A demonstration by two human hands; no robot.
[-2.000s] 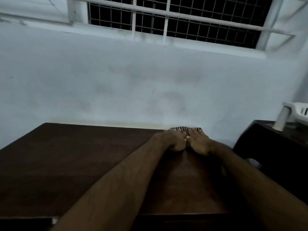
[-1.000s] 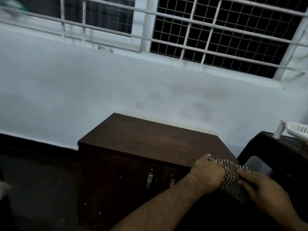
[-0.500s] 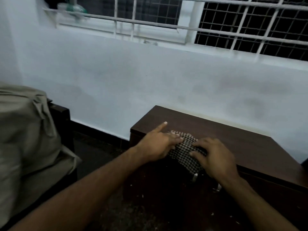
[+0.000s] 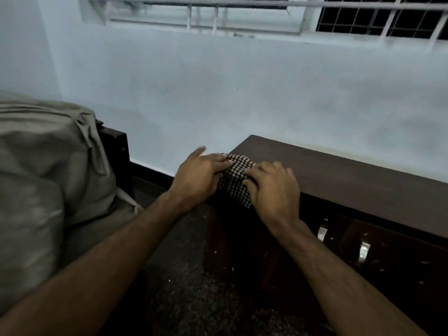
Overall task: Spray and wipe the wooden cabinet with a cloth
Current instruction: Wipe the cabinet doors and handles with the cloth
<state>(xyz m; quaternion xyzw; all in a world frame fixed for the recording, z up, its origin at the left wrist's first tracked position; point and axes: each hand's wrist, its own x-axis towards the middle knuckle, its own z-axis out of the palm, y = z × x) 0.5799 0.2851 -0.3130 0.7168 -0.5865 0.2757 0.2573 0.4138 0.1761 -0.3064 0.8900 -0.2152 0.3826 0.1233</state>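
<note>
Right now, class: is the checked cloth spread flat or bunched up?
Bunched up: the checked cloth humps over the cabinet corner, pressed between the left hand and right hand.

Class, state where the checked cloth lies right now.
In the head view, the checked cloth drapes over the wooden cabinet's left front corner, between the left hand and right hand.
</note>
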